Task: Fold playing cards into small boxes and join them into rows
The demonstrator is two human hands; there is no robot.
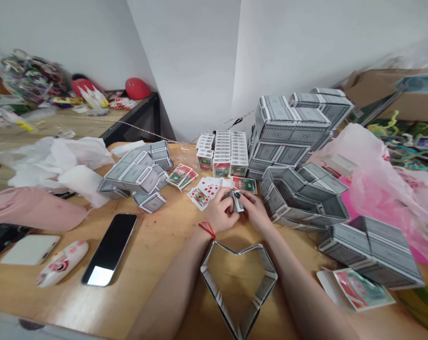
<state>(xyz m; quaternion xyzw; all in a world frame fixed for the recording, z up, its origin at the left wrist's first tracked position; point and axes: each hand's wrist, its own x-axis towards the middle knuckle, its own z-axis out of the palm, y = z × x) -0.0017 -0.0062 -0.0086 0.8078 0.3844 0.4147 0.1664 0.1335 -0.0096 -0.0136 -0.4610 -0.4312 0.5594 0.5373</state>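
Note:
My left hand [219, 210] and my right hand [253, 210] meet over the wooden table [157, 255], both closed on a small deck of playing cards [237, 202] held between them. A red thread circles my left wrist. Just beyond the fingers lie fanned face-up cards [204, 192] and a red-and-green card box [247, 184]. Between my forearms, near the table's front, lies a heart-shaped frame of card boxes [239, 278].
Rows of small card packs [223, 153] stand behind. Grey box stacks sit left [136, 174], back right [292, 127] and right [373, 252]. A phone [109, 248], white pad [29, 249], pink bag [384, 189] and white plastic [54, 163] surround.

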